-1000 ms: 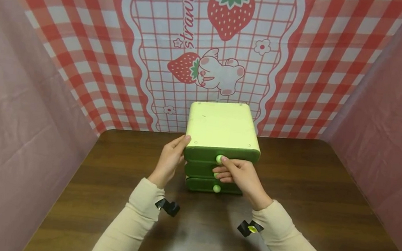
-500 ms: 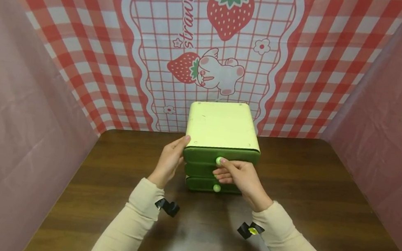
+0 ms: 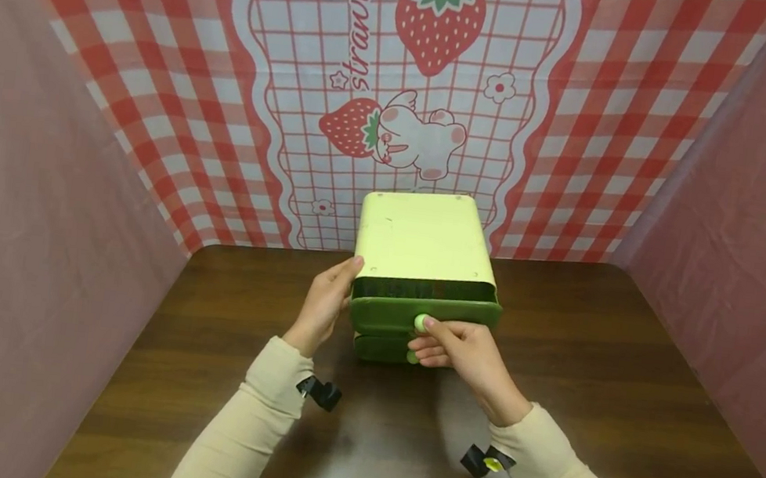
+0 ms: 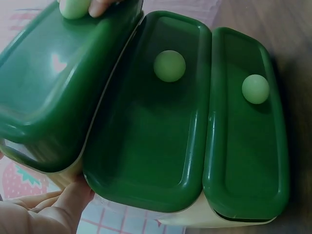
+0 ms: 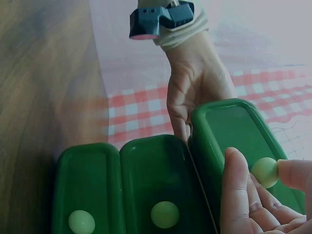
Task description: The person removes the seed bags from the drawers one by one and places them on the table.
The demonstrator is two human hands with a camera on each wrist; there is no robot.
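Note:
A small cabinet with a pale yellow-green case (image 3: 426, 232) and dark green drawers stands at the back of the table. My right hand (image 3: 469, 355) pinches the round light green knob (image 5: 265, 172) of the top drawer (image 3: 381, 314), which is pulled partway out of the case. A dark gap shows behind its front; the inside is too dark to make out. My left hand (image 3: 323, 302) rests against the case's left side, thumb at the top front corner. In the left wrist view, the middle drawer (image 4: 141, 126) and bottom drawer (image 4: 246, 146) are closed.
The brown wooden table (image 3: 239, 317) spreads around the cabinet. Behind it hangs a red and white checked cloth (image 3: 593, 137) with strawberry prints. Pink cloth walls (image 3: 36, 231) close in both sides. A black wrist camera (image 3: 323, 394) sits on each cuff.
My right hand has moved toward me and slightly right, drawing the top drawer out from flush to partway out. The left hand has stayed at the case's side.

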